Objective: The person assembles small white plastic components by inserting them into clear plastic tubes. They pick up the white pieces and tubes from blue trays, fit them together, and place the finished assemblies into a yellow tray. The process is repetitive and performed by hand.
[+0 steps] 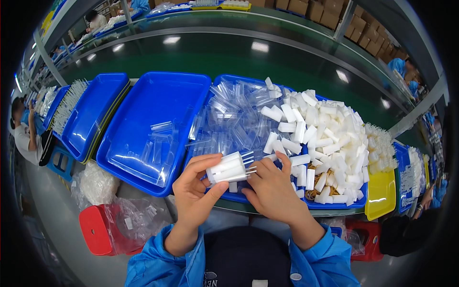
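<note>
My left hand (198, 186) is wrapped round a small bundle of white cylindrical plastic pieces (228, 170). Thin, pale stems stick out of their right end. My right hand (273, 189) is beside the stem tips, its thumb and fingers apart and its fingertips close to them or touching; exact contact is unclear. Just beyond both hands lies a heap of clear plastic sleeves (234, 112) in a blue tray. To the right of it, many loose white plastic pieces (330, 138) are piled up, with some brown rubber bands (313, 193) showing among them.
At left, a large blue tray (158, 95) holds a few clear sleeves. Stacked blue trays (98, 110) stand farther left, a yellow tray (381, 191) at right. Behind runs a green conveyor belt (201, 55). A red stool (95, 232) and plastic bags are below. Other people work nearby.
</note>
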Demonstrator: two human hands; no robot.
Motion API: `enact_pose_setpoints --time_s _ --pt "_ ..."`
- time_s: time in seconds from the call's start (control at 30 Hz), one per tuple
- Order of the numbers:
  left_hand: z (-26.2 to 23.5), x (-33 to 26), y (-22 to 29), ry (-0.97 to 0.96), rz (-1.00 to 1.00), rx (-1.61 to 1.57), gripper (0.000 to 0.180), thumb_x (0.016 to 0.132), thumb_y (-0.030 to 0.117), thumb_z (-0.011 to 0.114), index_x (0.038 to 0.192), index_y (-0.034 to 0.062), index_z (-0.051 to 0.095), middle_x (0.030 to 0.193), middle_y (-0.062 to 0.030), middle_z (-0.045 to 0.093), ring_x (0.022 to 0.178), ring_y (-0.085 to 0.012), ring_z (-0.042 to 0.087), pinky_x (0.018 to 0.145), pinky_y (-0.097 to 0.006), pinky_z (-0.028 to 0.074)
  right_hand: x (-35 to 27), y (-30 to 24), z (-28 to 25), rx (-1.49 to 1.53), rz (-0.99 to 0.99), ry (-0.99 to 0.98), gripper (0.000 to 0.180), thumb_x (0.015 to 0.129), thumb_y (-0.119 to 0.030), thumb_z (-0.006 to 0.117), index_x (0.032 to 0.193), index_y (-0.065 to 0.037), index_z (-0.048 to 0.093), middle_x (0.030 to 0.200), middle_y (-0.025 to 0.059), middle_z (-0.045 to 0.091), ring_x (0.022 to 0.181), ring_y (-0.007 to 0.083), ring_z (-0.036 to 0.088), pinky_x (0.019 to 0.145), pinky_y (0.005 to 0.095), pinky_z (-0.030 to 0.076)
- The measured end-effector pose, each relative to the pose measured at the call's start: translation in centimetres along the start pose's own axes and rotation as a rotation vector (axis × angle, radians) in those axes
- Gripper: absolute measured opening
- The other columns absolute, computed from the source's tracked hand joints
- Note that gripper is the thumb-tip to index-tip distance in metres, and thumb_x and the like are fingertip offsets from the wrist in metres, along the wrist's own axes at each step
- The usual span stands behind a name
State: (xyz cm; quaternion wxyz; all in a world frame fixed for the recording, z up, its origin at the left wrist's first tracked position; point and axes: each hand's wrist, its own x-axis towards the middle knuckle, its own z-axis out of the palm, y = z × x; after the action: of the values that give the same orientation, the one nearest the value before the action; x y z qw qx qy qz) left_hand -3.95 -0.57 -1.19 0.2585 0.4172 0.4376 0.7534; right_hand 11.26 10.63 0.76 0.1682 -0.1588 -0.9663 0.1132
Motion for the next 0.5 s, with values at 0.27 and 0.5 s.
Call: enact_pose_setpoints --time_s 0.27,0.5 --pt "0.0 0.2 -0.4 0.019 -0.010 0.000 0.043 0.079 -0.009 0.069 0.120 -0.0055 0.057 0.126 -0.0174 0.052 0.117 -0.0260 0.055 0.095 -0.036 0.053 0.4 0.2 -0.1 0.192 0.080 0.015 0.028 0.071 -0.016 0.076 0.094 -0.006 0.063 0.092 0.0030 0.059 0.098 0.0227 0.054 0.106 0.0518 0.017" --pt "0.5 0.3 0.0 0.025 0.005 0.020 0.043 0.079 -0.011 0.067 0.120 -0.0064 0.057 0.126 -0.0191 0.051 0.117 -0.0266 0.055 0.095 -0.036 0.053 0.2 1.5 -1.6 0.279 0.247 0.543 0.028 0.065 -0.016 0.079 0.089 -0.013 0.066 0.087 0.0001 0.061 0.087 0.0198 0.054 0.084 0.0365 0.029"
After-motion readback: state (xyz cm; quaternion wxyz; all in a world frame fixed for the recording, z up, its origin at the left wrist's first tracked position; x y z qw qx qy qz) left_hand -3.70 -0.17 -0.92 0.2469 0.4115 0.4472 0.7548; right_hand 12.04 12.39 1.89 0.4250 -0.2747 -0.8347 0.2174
